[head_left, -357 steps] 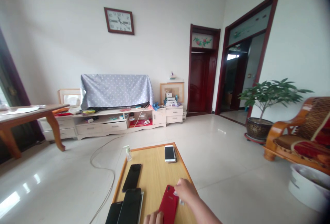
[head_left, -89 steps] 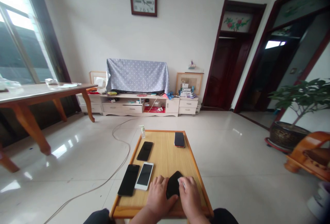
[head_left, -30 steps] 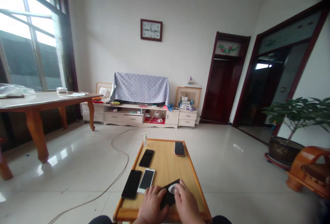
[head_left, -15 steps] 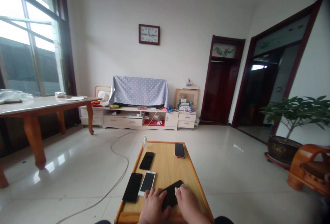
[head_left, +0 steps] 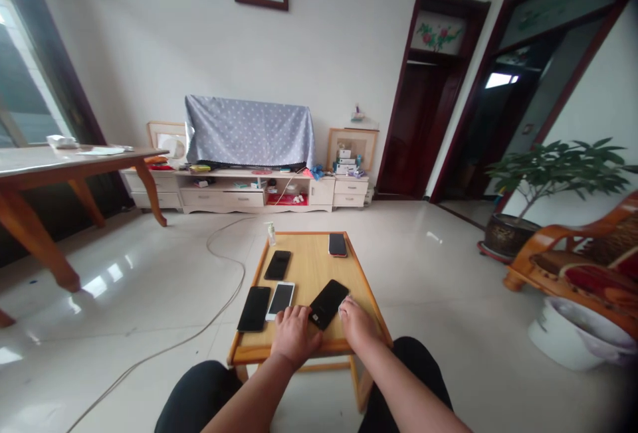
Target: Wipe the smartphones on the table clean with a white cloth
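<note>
A black phone (head_left: pixel 329 302) lies tilted on the small wooden table (head_left: pixel 312 267) in front of my knees. My left hand (head_left: pixel 293 333) rests flat on the table with its fingers touching the phone's near left corner. My right hand (head_left: pixel 355 321) sits at the phone's right edge, pinching a small white wipe (head_left: pixel 343 305) against it. To the left lie a white phone (head_left: pixel 280 300) and a black phone (head_left: pixel 254 308). Farther off lie another black phone (head_left: pixel 278 264) and a red-edged phone (head_left: pixel 337 244).
A small pump bottle (head_left: pixel 270 234) stands at the table's far left corner. A white cable (head_left: pixel 219 267) loops over the tiled floor. A larger wooden table (head_left: pixel 60 167) is at left, a TV cabinet (head_left: pixel 239 190) at back, a potted plant (head_left: pixel 528 200) and wooden armchair (head_left: pixel 578 254) at right.
The camera has tilted down, so my arms and knees now show. The black phone has slid slightly forward and both hands have stayed on it.
</note>
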A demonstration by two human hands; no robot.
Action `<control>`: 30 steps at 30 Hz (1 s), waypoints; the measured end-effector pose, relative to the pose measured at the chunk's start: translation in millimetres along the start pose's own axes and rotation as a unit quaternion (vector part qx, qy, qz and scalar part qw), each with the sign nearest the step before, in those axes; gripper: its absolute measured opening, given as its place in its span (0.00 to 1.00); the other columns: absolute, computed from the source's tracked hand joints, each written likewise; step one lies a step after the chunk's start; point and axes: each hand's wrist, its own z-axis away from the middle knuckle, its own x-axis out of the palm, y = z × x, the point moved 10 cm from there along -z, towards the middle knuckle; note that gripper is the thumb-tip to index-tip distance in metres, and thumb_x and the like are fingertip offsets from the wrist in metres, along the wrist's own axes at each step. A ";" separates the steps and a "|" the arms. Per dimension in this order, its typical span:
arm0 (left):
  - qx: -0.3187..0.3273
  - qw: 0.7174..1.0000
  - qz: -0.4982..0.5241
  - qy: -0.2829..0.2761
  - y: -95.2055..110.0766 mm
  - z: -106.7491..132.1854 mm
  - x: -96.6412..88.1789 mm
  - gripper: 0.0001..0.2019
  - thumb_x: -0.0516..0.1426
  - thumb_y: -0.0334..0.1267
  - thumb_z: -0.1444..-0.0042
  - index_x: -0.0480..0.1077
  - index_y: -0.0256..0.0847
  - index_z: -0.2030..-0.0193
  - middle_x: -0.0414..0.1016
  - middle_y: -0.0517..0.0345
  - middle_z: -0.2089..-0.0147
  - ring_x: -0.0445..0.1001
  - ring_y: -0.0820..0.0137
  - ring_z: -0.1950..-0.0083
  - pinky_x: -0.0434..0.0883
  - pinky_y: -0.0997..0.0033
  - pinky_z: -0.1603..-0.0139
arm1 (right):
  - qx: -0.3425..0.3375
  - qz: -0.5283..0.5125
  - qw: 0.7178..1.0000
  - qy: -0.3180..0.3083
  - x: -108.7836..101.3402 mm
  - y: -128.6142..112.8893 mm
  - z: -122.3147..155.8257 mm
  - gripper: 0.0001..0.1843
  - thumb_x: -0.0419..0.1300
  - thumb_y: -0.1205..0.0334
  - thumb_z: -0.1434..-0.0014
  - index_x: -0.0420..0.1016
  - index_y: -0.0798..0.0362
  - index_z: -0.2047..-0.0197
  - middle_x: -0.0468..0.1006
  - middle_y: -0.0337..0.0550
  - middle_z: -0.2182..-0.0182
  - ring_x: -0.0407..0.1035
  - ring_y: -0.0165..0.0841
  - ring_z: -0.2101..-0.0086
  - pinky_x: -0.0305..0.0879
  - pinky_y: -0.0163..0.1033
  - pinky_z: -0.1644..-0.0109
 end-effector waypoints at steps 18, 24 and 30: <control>0.024 0.998 -0.012 0.049 7.4 -8.9 -2.0 0.30 0.56 0.59 0.44 0.67 0.45 0.39 0.73 0.48 0.42 0.65 0.53 0.39 0.51 0.47 0.33 | 0.009 0.062 0.998 0.022 -7.6 19.6 -66.7 0.16 0.47 0.60 0.29 0.77 0.48 0.57 0.81 0.42 0.61 0.73 0.34 0.61 0.62 0.35 0.59; 0.034 0.998 0.002 0.043 8.3 -12.8 0.7 0.26 0.56 0.58 0.42 0.70 0.49 0.41 0.75 0.51 0.42 0.63 0.52 0.35 0.46 0.43 0.30 | -0.046 0.061 0.997 -0.009 18.5 2.5 -71.3 0.15 0.51 0.64 0.32 0.80 0.47 0.57 0.82 0.44 0.54 0.74 0.35 0.51 0.62 0.37 0.45; 0.012 0.998 0.019 0.053 1.7 -16.3 5.5 0.21 0.58 0.52 0.43 0.72 0.50 0.45 0.77 0.55 0.44 0.64 0.54 0.35 0.46 0.44 0.29 | -0.127 0.019 0.991 -0.021 51.8 -37.8 -10.2 0.19 0.47 0.66 0.30 0.79 0.48 0.47 0.78 0.45 0.44 0.65 0.38 0.39 0.54 0.46 0.33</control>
